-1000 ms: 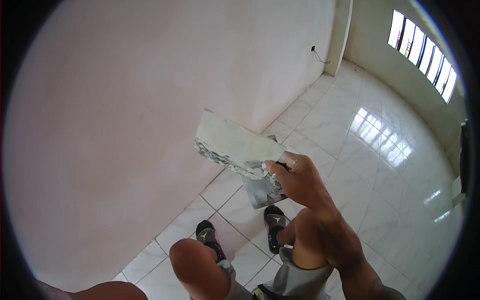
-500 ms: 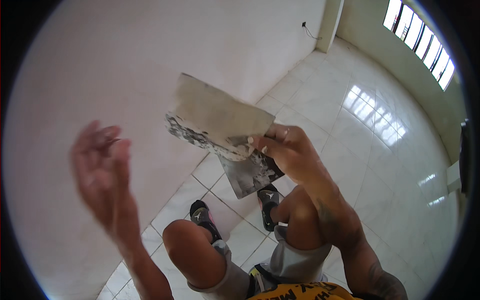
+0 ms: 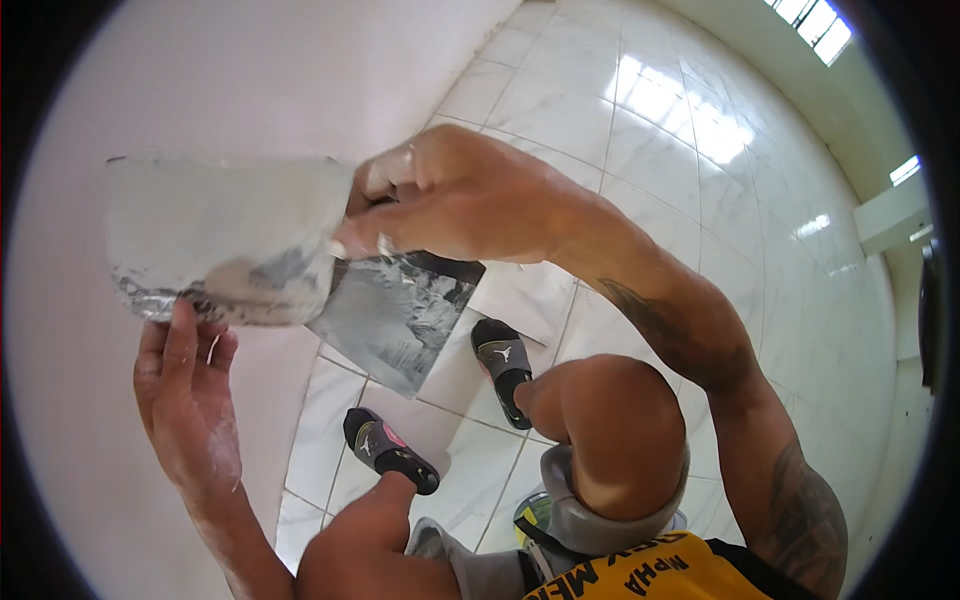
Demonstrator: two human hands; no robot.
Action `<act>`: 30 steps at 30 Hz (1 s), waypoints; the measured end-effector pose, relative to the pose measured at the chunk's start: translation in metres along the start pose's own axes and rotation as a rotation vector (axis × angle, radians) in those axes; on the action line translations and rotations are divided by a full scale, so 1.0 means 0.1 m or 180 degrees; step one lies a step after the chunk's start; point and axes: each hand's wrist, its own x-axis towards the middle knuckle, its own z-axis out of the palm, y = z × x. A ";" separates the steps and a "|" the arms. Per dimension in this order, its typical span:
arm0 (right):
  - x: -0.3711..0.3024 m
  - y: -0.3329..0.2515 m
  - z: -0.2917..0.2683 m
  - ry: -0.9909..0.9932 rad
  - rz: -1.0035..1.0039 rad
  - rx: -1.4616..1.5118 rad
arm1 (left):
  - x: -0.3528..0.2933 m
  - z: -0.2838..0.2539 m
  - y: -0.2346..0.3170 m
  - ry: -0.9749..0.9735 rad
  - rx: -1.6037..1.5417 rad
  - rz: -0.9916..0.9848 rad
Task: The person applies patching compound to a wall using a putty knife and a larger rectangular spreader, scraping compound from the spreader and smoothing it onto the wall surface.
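Note:
My right hand [image 3: 430, 195], closed, grips the right edge of a pale, roughly rectangular flat sheet [image 3: 225, 205]. Wet-looking grey paste coats its face, with dark patches along the lower edge. A second flat sheet [image 3: 395, 325], dark grey with whitish smears, slants down below the same hand, its upper part hidden by the hand and the pale sheet. At the lower left edge of the pale sheet, my left hand [image 3: 195, 420] has one digit across the front and the other fingers bent below or behind it. White residue marks both hands.
A smooth pale wall [image 3: 60, 400] rises close on the left. Glossy white tiles [image 3: 560, 110] cover the floor, where my feet in dark slide sandals [image 3: 380, 445] stand. Between my legs, a green and yellow rounded object [image 3: 533, 510] partly shows. Barred windows [image 3: 815, 25] are at upper right.
My right hand has carried both sheets left, with the pale one now more level. My left hand, apart from them before, has met the pale sheet's lower edge. The view has shifted.

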 end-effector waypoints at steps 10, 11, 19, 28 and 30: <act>-0.48 2.99 -0.50 0.1281 0.0983 0.1598 | 0.30 -0.18 -1.20 -0.0135 0.0141 -0.1263; -0.63 3.21 -0.54 0.1412 0.1147 0.1593 | 0.28 -0.18 -1.33 -0.0143 0.0027 -0.1342; -0.66 3.91 -0.27 0.1444 0.1721 0.0620 | 0.16 -0.33 -1.78 -0.0073 0.0186 -0.1726; 0.20 4.23 0.51 0.0851 -0.0088 -0.3061 | 0.45 -0.01 -1.50 0.0605 0.1159 -0.1438; 0.26 4.33 0.63 0.0804 -0.0249 -0.3444 | 0.58 0.17 -1.43 0.0151 0.1067 -0.1489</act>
